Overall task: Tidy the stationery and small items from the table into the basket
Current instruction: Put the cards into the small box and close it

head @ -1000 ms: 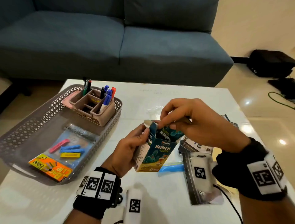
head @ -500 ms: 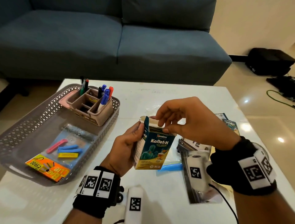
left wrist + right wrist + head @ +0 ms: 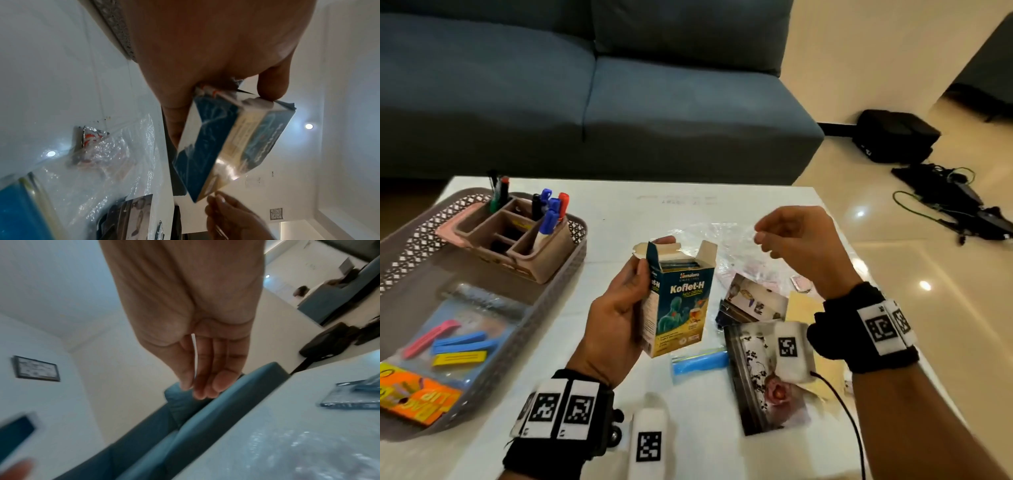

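Left hand (image 3: pixel 616 322) keeps its grip round the box (image 3: pixel 681 305), held upright above the table (image 3: pixel 722 411). Right hand (image 3: pixel 798 246) has let go of the flaps and hangs loose, empty; box top gapes, basket (image 3: pixel 558 284) waiting left.

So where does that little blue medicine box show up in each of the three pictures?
Head: medicine box at centre, upright, flaps open, held by the left hand.
Left wrist: box right of centre, below the palm.
Right wrist: probably the blurred dark shape at lower left.
Shared landmark: crinkly clear plastic bag on the white table.
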